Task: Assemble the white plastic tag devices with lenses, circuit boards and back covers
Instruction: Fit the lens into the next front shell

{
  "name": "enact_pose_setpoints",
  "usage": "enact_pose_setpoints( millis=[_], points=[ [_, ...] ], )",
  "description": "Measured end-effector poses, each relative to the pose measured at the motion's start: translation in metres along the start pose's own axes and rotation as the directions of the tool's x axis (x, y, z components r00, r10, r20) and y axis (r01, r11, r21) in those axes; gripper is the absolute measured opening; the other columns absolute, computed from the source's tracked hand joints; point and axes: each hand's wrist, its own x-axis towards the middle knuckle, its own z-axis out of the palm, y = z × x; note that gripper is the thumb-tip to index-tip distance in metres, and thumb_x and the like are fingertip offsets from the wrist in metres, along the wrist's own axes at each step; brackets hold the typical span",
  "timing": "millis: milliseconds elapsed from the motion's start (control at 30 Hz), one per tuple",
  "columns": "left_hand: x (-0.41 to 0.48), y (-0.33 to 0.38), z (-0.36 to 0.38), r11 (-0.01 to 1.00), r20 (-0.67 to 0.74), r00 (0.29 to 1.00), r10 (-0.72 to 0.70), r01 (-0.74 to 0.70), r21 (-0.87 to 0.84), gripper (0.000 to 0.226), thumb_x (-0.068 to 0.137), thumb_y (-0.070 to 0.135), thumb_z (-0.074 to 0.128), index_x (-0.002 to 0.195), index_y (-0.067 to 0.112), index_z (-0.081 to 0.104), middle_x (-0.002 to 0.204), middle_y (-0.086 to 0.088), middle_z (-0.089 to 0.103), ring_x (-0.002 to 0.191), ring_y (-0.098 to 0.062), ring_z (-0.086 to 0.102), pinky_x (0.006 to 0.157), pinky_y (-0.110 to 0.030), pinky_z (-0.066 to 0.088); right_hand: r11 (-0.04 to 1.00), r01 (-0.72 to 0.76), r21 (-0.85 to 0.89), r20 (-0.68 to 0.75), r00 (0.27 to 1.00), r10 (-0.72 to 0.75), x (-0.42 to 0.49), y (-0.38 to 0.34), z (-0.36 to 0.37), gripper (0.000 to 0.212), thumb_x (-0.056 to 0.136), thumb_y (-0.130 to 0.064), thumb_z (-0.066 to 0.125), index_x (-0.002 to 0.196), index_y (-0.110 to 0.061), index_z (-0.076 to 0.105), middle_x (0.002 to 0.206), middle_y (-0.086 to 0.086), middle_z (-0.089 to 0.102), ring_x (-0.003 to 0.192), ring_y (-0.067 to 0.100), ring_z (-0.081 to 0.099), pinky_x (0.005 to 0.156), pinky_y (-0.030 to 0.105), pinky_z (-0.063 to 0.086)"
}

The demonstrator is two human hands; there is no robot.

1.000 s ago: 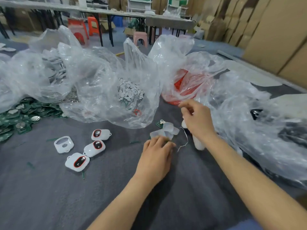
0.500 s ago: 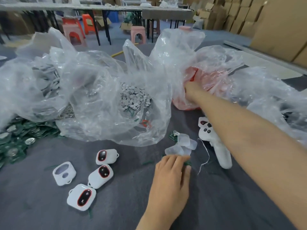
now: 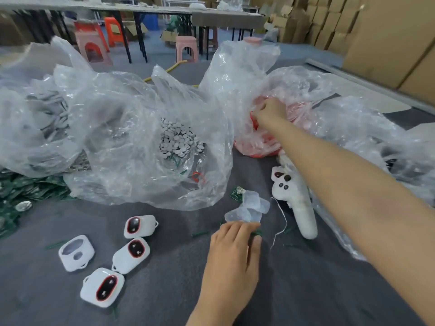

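Three white tag devices with red-rimmed dark lenses (image 3: 136,251) lie on the grey cloth at lower left, beside an empty white shell (image 3: 75,252). My left hand (image 3: 231,250) rests palm down on the cloth, fingertips over small clear film pieces (image 3: 249,209) and next to a green circuit board (image 3: 237,192). My right hand (image 3: 270,111) reaches into the clear bag of red lens rings (image 3: 263,142), fingers pinched on a red ring (image 3: 253,118) at the bag's mouth.
A clear bag of grey round pads (image 3: 180,140) sits at centre, another bag of grey parts (image 3: 47,114) at left. Green circuit boards (image 3: 21,194) pile at far left. A white handheld controller (image 3: 294,201) lies under my right forearm. Crumpled plastic (image 3: 376,137) covers the right.
My right hand has left the film pieces, gone forward into the red-ring bag and pinched a ring. My left hand has stayed on the cloth. The head has leaned closer.
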Motion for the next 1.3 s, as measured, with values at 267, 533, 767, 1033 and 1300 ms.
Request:
enact_pose_setpoints(
  millis=[267, 533, 767, 1033, 1300],
  points=[
    [-0.002, 0.002, -0.003, 1.0, 0.021, 1.0, -0.022, 0.022, -0.004, 0.023, 0.095, 0.027, 0.046, 0.108, 0.022, 0.064, 0.105, 0.015, 0.063, 0.103, -0.011, 0.051, 0.091, -0.034, 0.043, 0.888, -0.146, 0.436, 0.145, 0.985, 0.09, -0.034, 0.009, -0.039, 0.024, 0.089, 0.016, 0.045, 0.083, -0.005, 0.057, 0.071, 0.018, 0.06, 0.055, 0.025, 0.06, 0.052, 0.031, 0.055],
    [-0.003, 0.002, -0.006, 0.999, 0.022, 0.999, -0.039, 0.039, 0.009, 0.017, 0.094, 0.011, 0.057, 0.104, 0.019, 0.068, 0.103, 0.014, 0.065, 0.102, -0.013, 0.055, 0.088, -0.021, 0.039, 0.945, -0.102, 0.311, 0.087, 0.993, 0.078, -0.057, 0.053, -0.117, 0.019, 0.094, -0.007, 0.056, 0.077, -0.009, 0.064, 0.066, 0.006, 0.059, 0.039, 0.008, 0.051, 0.044, 0.019, 0.043],
    [-0.005, 0.003, -0.007, 0.998, -0.031, 0.998, -0.061, 0.06, -0.01, 0.02, 0.09, 0.004, 0.061, 0.095, 0.02, 0.071, 0.088, 0.031, 0.054, 0.094, -0.011, 0.058, 0.079, 0.002, 0.031, 0.957, -0.188, -0.219, 0.154, 0.962, 0.224, -0.068, 0.127, -0.184, 0.023, 0.094, -0.017, 0.059, 0.097, 0.004, 0.066, 0.097, 0.019, 0.063, 0.069, 0.018, 0.065, 0.064, 0.023, 0.051],
    [-0.009, 0.007, -0.007, 0.997, -0.059, 0.996, -0.07, 0.068, -0.032, 0.04, 0.087, 0.001, 0.063, 0.085, 0.041, 0.064, 0.086, 0.03, 0.059, 0.09, 0.006, 0.054, 0.076, -0.001, 0.035, 0.85, -0.015, -0.526, 0.116, 0.989, 0.089, -0.065, 0.119, -0.168, 0.024, 0.09, -0.021, 0.063, 0.099, 0.001, 0.066, 0.097, 0.016, 0.066, 0.082, 0.03, 0.061, 0.064, 0.03, 0.043],
    [-0.007, 0.003, -0.006, 0.994, -0.065, 0.993, -0.101, 0.098, -0.043, 0.044, 0.085, -0.004, 0.064, 0.083, 0.041, 0.065, 0.086, 0.016, 0.067, 0.089, 0.011, 0.057, 0.076, -0.001, 0.037, 0.854, 0.092, -0.512, 0.329, 0.939, 0.096, -0.037, 0.117, -0.117, 0.019, 0.089, 0.001, 0.051, 0.071, -0.005, 0.055, 0.086, 0.016, 0.057, 0.089, 0.029, 0.06, 0.069, 0.031, 0.043]
  ],
)
